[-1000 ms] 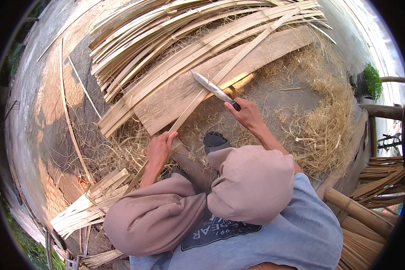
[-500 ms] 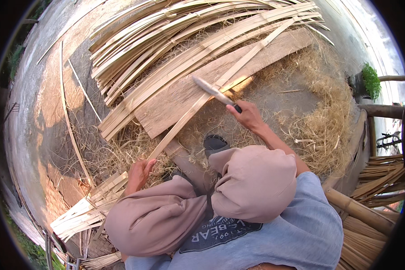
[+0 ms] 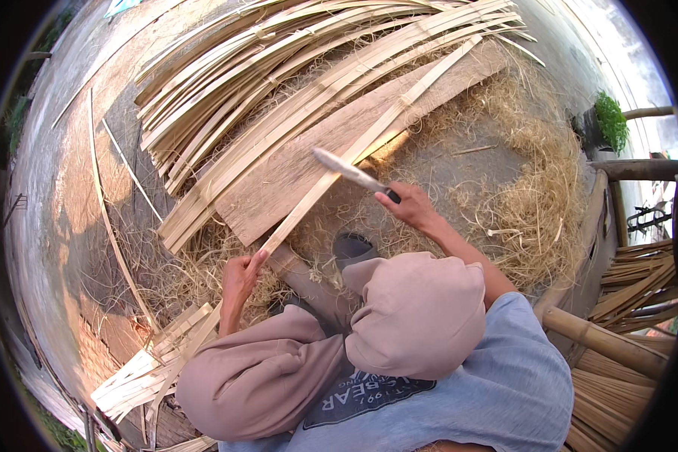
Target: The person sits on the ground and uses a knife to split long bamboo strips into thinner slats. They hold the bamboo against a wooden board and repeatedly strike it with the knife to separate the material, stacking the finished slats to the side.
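Observation:
A long pale bamboo strip point(image 3: 303, 205) slants across a wooden board point(image 3: 267, 192), from near my left knee to the far right. My left hand point(image 3: 241, 280) is closed on its near end, just in front of the board's near corner. In my right hand point(image 3: 413, 207) is the black handle of a knife point(image 3: 346, 169). The slightly blurred blade points left and crosses over the strip at the board's near edge. Whether blade and strip touch, I cannot tell.
Beyond the board lies a pile of bamboo strips point(image 3: 226, 90). Curly shavings point(image 3: 531, 203) cover the ground at right. More strips point(image 3: 158, 354) lie by my left knee. A bamboo pole point(image 3: 603, 343) and strip bundles point(image 3: 610, 399) are at my right.
The view has shifted slightly. My left hand has moved forward and right along with the near end of the strip, closer to the board. The knife still crosses the strip.

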Demonstrator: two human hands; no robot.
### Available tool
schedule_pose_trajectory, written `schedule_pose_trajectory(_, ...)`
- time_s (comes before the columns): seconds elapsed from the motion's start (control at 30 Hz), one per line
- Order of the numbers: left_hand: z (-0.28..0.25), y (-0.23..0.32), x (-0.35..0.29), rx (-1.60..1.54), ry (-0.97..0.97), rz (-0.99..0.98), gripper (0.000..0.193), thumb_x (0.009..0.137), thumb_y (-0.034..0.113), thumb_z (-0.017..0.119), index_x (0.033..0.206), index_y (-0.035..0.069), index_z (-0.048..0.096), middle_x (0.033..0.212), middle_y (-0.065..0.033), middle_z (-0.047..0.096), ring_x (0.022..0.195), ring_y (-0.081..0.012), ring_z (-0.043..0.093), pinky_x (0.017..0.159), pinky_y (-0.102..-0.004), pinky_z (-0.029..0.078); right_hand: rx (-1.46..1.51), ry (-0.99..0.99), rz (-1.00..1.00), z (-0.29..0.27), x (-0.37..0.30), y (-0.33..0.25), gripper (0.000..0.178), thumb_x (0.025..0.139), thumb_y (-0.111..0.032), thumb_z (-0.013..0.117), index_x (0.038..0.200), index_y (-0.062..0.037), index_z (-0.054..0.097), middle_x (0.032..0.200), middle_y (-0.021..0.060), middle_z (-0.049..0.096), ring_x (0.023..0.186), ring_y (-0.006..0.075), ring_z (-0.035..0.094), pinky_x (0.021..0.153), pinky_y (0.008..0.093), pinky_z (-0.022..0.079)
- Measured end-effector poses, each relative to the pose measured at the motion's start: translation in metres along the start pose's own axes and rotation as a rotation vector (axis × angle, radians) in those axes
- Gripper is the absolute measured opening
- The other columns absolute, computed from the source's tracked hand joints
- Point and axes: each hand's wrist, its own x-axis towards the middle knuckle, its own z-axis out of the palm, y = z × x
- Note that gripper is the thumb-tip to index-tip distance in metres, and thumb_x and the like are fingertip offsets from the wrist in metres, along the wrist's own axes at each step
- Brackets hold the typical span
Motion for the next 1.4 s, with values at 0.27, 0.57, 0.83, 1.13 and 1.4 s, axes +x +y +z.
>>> schedule_pose_trajectory(0.27,0.004,-0.004,-0.028,0.092,0.188,0.015,0.067,0.093,0.064,0.068,0.065,0.003,0.070,0.049,-0.0059,0.055,0.047,-0.0166,0.052,0.051,-0.0364,0.040,-0.057,-0.053,-0.237,-0.010,0.016,-0.011,0.057,0.102,-0.054,0.059,0.079,-0.0018,0.058,0.061,0.0155,0.056,0.059,0.0260,0.061,0.055,0.0427,0.046)
schedule_pose_trajectory(0.57,-0.003,-0.053,-0.054,0.180,0.310,-0.031,0.061,0.092,0.059,0.072,0.064,0.005,0.069,0.049,-0.0031,0.052,0.046,-0.0143,0.045,0.048,-0.0357,0.034,-0.049,0.034,0.238,-0.056,0.043,0.018,0.064,0.101,-0.059,0.057,0.071,-0.0025,0.057,0.060,0.0139,0.058,0.058,0.0277,0.059,0.057,0.0456,0.044)
schedule_pose_trajectory(0.83,0.005,-0.033,-0.069,0.188,0.418,0.073,0.055,0.094,0.055,0.072,0.069,0.006,0.070,0.050,-0.0085,0.049,0.046,-0.0187,0.043,0.048,-0.0376,0.034,0.019,0.047,0.253,-0.044,0.036,-0.005,0.059,0.101,-0.056,0.060,0.076,-0.0029,0.059,0.060,0.0153,0.059,0.057,0.0304,0.062,0.057,0.0469,0.048)
schedule_pose_trajectory(1.13,-0.007,-0.060,-0.078,0.181,0.379,-0.052,0.054,0.092,0.057,0.073,0.068,0.008,0.071,0.050,-0.0044,0.054,0.046,-0.0172,0.047,0.049,-0.0376,0.035,-0.005,0.192,0.367,-0.059,0.049,0.029,0.063,0.101,-0.059,0.057,0.075,-0.0023,0.057,0.061,0.0128,0.057,0.057,0.0273,0.057,0.054,0.0471,0.043)
schedule_pose_trajectory(1.4,-0.010,-0.067,-0.069,0.012,0.288,0.073,0.038,0.092,0.044,0.078,0.095,0.006,0.079,0.062,-0.0084,0.059,0.055,-0.0150,0.051,0.054,-0.0364,0.039,0.168,0.459,0.567,-0.083,0.060,0.103,0.063,0.101,-0.055,0.060,0.069,-0.0011,0.057,0.056,0.0101,0.056,0.052,0.0235,0.058,0.053,0.0441,0.046)
